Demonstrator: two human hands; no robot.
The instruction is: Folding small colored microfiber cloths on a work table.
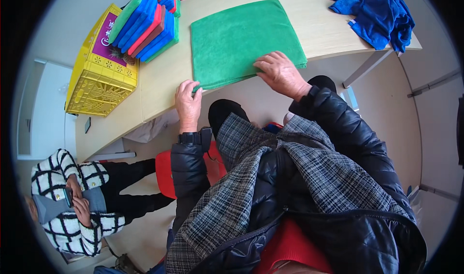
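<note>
A folded green towel lies flat on the pale wooden table, its near edge at the table's front. My left hand pinches the towel's near left corner at the table edge. My right hand rests palm down on the towel's near right part, fingers spread flat on the cloth. Both forearms wear black padded sleeves; a black band sits on the left wrist.
A stack of folded blue, red and green cloths lies left of the towel. A yellow plastic crate stands at the table's left end. A crumpled blue cloth pile lies at the right end. A seated person in a checked top is lower left.
</note>
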